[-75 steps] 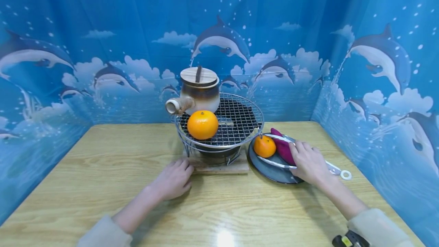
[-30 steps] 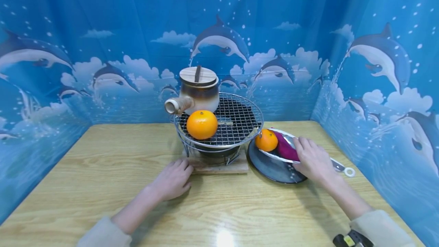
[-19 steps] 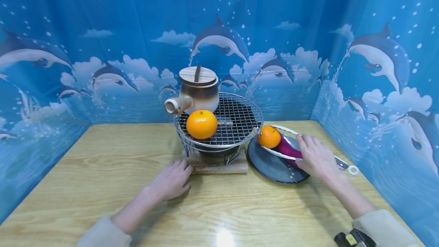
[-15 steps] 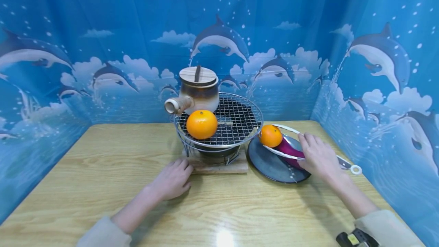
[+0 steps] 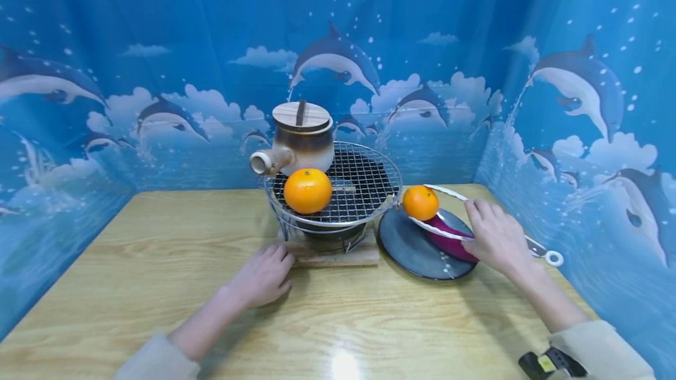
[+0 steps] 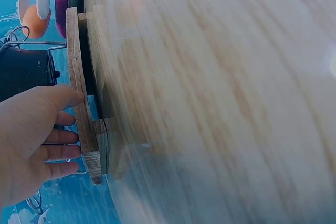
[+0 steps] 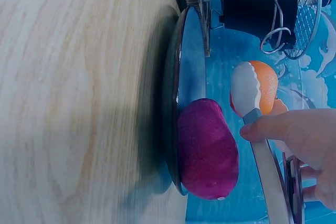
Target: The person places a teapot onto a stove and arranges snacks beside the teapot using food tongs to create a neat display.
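Observation:
My right hand (image 5: 496, 236) grips a pair of tongs (image 7: 270, 182) with white scalloped tips and a ring at the handle end. Between the tips sits a small orange tangerine (image 5: 421, 203), raised above the dark grey plate (image 5: 404, 245). A purple sweet potato (image 7: 207, 150) lies on that plate, partly behind the tongs in the head view. My left hand (image 5: 264, 274) rests at the front left of a wooden board (image 6: 84, 98), its thumb and relaxed fingers against the board's edge. A larger orange (image 5: 308, 191) sits on the round wire grill (image 5: 364, 186).
A clay pot (image 5: 306, 145) with a wooden lid and side handle stands on the grill behind the larger orange. The grill's wire stand rises from the board, left of the plate. Blue dolphin curtains (image 5: 211, 46) close off the table's back and sides.
My right hand has moved slightly right. The tongs have lifted the tangerine from the plate, up and rightward, while the sweet potato stays on the plate. My left hand keeps its place.

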`<action>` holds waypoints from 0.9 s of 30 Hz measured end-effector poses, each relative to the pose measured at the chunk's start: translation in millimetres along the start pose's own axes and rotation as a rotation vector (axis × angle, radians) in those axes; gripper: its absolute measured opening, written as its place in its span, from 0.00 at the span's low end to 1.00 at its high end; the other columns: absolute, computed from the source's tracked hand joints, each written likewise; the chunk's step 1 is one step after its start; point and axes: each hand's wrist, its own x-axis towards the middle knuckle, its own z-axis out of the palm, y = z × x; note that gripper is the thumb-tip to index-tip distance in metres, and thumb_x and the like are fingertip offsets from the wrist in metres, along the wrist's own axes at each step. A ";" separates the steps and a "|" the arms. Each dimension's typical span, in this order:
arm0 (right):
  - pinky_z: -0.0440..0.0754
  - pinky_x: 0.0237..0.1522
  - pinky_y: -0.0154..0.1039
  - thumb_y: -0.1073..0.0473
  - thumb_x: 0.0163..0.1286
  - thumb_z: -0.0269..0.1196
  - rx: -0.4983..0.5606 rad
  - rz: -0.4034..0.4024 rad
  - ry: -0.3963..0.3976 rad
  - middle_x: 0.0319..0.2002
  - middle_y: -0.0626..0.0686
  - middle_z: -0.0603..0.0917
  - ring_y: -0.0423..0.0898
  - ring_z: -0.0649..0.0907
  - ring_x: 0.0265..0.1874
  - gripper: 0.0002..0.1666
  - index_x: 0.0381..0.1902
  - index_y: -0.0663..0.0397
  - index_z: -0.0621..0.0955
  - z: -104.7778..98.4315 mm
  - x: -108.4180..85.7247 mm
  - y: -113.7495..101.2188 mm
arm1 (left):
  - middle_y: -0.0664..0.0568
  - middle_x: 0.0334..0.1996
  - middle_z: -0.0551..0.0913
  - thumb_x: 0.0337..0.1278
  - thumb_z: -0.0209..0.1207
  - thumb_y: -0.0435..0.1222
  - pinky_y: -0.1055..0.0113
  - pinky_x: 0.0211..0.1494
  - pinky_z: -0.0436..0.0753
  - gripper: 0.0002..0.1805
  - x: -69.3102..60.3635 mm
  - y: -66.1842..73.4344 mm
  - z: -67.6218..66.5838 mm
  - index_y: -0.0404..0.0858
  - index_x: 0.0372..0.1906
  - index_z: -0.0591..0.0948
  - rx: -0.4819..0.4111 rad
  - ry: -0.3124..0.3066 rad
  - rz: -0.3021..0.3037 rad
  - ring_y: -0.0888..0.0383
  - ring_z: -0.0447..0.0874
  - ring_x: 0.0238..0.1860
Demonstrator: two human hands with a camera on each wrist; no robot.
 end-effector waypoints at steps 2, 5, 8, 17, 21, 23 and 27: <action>0.73 0.36 0.63 0.59 0.39 0.71 0.007 0.019 -0.021 0.47 0.70 0.72 0.67 0.72 0.45 0.45 0.55 0.73 0.68 -2.2 0.3 0.6 | 0.46 0.30 0.71 0.42 0.65 0.41 0.56 0.37 0.75 0.18 -0.3 -0.4 -0.1 0.34 0.34 0.75 0.000 -0.002 0.000 0.48 0.74 0.35; 0.72 0.37 0.65 0.58 0.39 0.71 0.016 0.038 -0.035 0.49 0.70 0.71 0.68 0.71 0.47 0.46 0.56 0.73 0.67 -4.7 0.6 1.8 | 0.45 0.32 0.73 0.43 0.65 0.41 0.55 0.38 0.76 0.17 0.2 -0.5 0.2 0.34 0.35 0.75 0.001 -0.010 0.000 0.48 0.74 0.36; 0.72 0.36 0.65 0.58 0.39 0.71 0.021 0.039 -0.025 0.49 0.70 0.71 0.69 0.71 0.46 0.46 0.56 0.73 0.67 -5.8 1.4 2.8 | 0.45 0.33 0.74 0.44 0.64 0.41 0.55 0.39 0.76 0.17 0.4 -0.4 -0.3 0.34 0.35 0.75 0.003 -0.021 -0.003 0.48 0.75 0.37; 0.72 0.36 0.64 0.57 0.39 0.71 0.028 0.050 0.000 0.48 0.69 0.71 0.68 0.72 0.44 0.47 0.56 0.74 0.67 -10.3 3.1 4.4 | 0.45 0.33 0.74 0.44 0.64 0.41 0.55 0.40 0.76 0.16 0.5 0.0 -1.2 0.34 0.36 0.76 -0.008 -0.031 -0.012 0.48 0.74 0.37; 0.72 0.35 0.64 0.58 0.40 0.71 0.027 0.062 -0.006 0.49 0.69 0.71 0.68 0.72 0.44 0.46 0.56 0.73 0.67 -14.9 3.6 4.9 | 0.46 0.32 0.73 0.44 0.64 0.40 0.55 0.40 0.76 0.16 0.5 0.3 -1.6 0.34 0.36 0.76 -0.014 -0.028 -0.013 0.48 0.74 0.37; 0.72 0.35 0.64 0.58 0.40 0.71 0.028 0.066 -0.015 0.49 0.69 0.70 0.68 0.71 0.45 0.46 0.57 0.73 0.67 -17.2 4.0 4.7 | 0.45 0.33 0.73 0.44 0.64 0.40 0.55 0.40 0.76 0.16 0.4 0.4 -1.8 0.34 0.36 0.76 -0.014 -0.028 -0.014 0.48 0.74 0.37; 0.71 0.36 0.64 0.58 0.40 0.71 0.029 0.069 -0.029 0.49 0.69 0.70 0.68 0.71 0.46 0.47 0.57 0.73 0.66 -20.5 4.4 4.4 | 0.45 0.33 0.73 0.45 0.64 0.41 0.55 0.40 0.76 0.16 -0.3 0.3 -1.9 0.34 0.36 0.76 -0.013 -0.030 -0.014 0.48 0.74 0.37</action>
